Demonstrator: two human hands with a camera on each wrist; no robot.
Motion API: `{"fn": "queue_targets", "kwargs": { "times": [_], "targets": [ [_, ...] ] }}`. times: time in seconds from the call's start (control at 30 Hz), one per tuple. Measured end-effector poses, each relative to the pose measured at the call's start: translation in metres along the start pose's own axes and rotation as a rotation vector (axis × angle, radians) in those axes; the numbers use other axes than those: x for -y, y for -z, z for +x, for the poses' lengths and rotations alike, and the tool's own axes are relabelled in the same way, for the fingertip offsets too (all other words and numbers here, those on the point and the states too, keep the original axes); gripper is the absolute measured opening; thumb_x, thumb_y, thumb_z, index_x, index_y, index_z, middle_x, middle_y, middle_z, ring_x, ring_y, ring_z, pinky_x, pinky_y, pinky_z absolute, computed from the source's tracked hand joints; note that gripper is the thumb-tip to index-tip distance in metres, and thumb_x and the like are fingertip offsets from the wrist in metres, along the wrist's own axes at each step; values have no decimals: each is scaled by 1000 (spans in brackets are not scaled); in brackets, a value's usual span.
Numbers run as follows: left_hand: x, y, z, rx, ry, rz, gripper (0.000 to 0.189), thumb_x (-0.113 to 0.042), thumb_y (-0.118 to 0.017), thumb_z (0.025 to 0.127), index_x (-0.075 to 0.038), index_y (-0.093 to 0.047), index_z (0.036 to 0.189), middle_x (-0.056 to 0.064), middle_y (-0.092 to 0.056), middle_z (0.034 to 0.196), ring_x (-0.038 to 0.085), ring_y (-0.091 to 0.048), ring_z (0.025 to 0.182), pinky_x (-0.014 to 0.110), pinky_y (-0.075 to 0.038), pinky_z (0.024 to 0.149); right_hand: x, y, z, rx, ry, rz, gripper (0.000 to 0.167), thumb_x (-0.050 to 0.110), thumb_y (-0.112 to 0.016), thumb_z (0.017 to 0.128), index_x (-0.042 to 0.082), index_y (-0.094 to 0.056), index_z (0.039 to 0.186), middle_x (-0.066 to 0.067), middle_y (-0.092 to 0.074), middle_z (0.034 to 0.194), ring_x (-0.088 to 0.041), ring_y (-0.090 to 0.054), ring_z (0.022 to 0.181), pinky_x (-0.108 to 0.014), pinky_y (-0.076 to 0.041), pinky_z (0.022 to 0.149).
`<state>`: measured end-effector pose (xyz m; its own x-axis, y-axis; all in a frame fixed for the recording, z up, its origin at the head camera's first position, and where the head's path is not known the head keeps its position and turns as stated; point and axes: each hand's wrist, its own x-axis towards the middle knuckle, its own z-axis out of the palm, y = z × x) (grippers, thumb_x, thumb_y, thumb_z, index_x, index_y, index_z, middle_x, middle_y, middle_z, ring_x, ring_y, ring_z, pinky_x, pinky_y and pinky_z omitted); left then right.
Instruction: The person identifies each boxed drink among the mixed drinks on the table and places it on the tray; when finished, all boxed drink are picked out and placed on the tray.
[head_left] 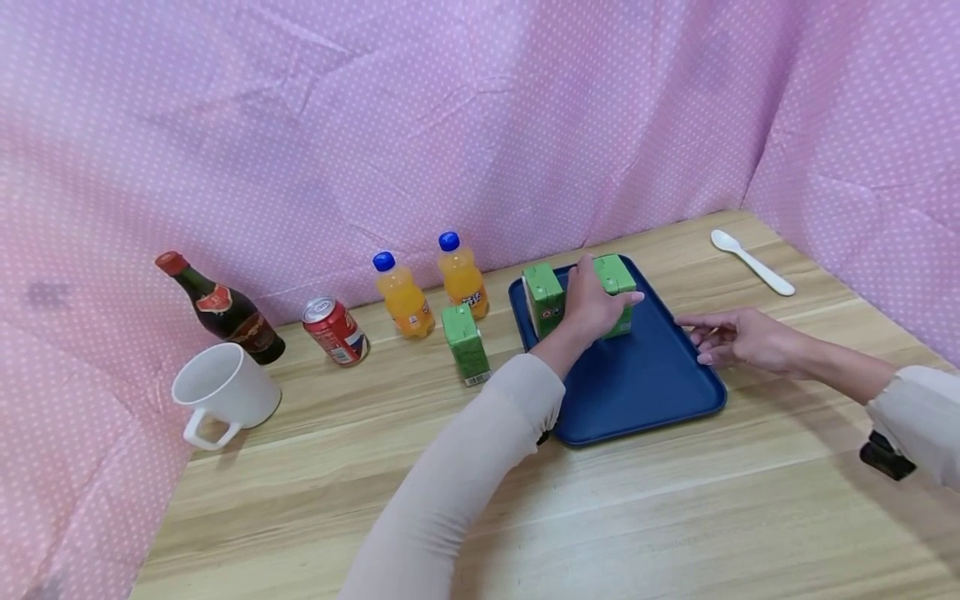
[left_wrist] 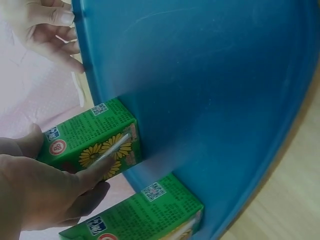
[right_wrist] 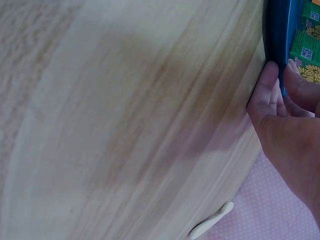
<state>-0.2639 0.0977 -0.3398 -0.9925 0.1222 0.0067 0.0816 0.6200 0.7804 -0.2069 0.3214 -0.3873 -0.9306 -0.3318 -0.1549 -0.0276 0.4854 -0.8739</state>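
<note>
A blue tray (head_left: 637, 387) lies on the wooden table with two green drink cartons standing near its far end. My left hand (head_left: 587, 307) grips the right-hand carton (head_left: 617, 275), thumb on one side and fingers on the other. The left wrist view shows this carton (left_wrist: 95, 132) upright, with a straw on its side. Close beside the fingers stands the other carton (head_left: 544, 287). At the tray's right edge, my right hand (head_left: 757, 340) pinches the rim; in the right wrist view the thumb and fingers (right_wrist: 264, 92) meet at the tray's side.
Left of the tray stand a third green carton (head_left: 467, 346), two orange drink bottles (head_left: 405, 304) (head_left: 463, 279), a red can (head_left: 337, 333), a dark bottle (head_left: 240, 321) and a white mug (head_left: 228, 387). A white spoon (head_left: 753, 262) lies at the right. Pink dotted cloth (head_left: 420, 125) hangs behind.
</note>
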Motion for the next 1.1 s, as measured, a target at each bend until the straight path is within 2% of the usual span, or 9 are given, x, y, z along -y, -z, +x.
{"fn": "queue_targets", "kwargs": {
  "times": [0.13, 0.27, 0.4, 0.5, 0.6, 0.7, 0.83, 0.97, 1.1],
  "targets": [
    [-5, 4, -4, 14, -8, 6, 93, -34, -78, 81, -16, -20, 152, 4, -35, 146, 18, -43, 131, 29, -43, 101, 1, -1, 0, 7, -3, 11, 66, -12, -64, 82, -12, -35, 141, -22, -55, 109, -9, -59, 87, -25, -56, 76],
    [-15, 18, -10, 6, -78, -19, 98, -35, -78, 81, -18, -16, 154, 3, -30, 151, 18, -38, 135, 31, -41, 103, 1, -1, -1, 6, 2, 8, 67, -10, -66, 83, -12, -35, 142, -20, -55, 108, -12, -58, 89, -24, -55, 75],
    [-23, 48, -20, 2, -158, -53, 92, -37, -77, 81, -19, -22, 153, -1, -29, 153, 15, -33, 138, 32, -38, 107, -1, -3, -1, 3, 10, 6, 67, -8, -67, 83, -13, -35, 141, -18, -55, 107, -13, -57, 90, -24, -55, 74],
    [-19, 77, -29, 0, -198, -70, 90, -39, -76, 82, -22, -24, 152, -4, -29, 154, 15, -32, 139, 35, -36, 109, 0, -3, 0, -1, 12, -2, 67, -6, -68, 83, -12, -35, 141, -18, -56, 107, -13, -57, 91, -24, -55, 74],
    [-8, 106, -36, -12, -242, -107, 86, -38, -75, 83, -24, -25, 151, -1, -32, 153, 18, -35, 137, 38, -38, 107, 0, -2, 1, -2, 6, 0, 67, -9, -67, 82, -12, -35, 142, -19, -55, 108, -11, -57, 91, -24, -55, 75],
    [8, 133, -42, -42, -271, -138, 82, -38, -76, 83, -23, -29, 149, 1, -35, 150, 19, -39, 133, 34, -41, 104, 0, -2, 1, -4, -4, -5, 67, -11, -66, 82, -11, -35, 142, -19, -56, 109, -9, -57, 91, -24, -55, 75],
    [32, 161, -49, -68, -265, -146, 79, -38, -76, 82, -21, -35, 147, 0, -36, 149, 17, -39, 133, 31, -40, 105, 0, -2, 0, -6, 10, -24, 66, -10, -67, 82, -13, -36, 140, -18, -56, 108, -9, -57, 90, -23, -55, 74],
    [56, 179, -54, -65, -232, -152, 77, -37, -75, 83, -17, -36, 146, 0, -38, 148, 21, -39, 134, 35, -39, 107, 0, -2, 0, -10, 15, -30, 66, -10, -67, 82, -14, -36, 140, -19, -57, 107, -12, -58, 89, -23, -55, 74],
    [76, 189, -59, -42, -218, -149, 76, -37, -75, 83, -15, -37, 145, 2, -40, 147, 24, -39, 134, 38, -39, 107, 1, -2, 0, -4, 8, -21, 67, -11, -66, 82, -14, -34, 141, -20, -56, 108, -11, -59, 87, -23, -55, 74]
  ]
}}
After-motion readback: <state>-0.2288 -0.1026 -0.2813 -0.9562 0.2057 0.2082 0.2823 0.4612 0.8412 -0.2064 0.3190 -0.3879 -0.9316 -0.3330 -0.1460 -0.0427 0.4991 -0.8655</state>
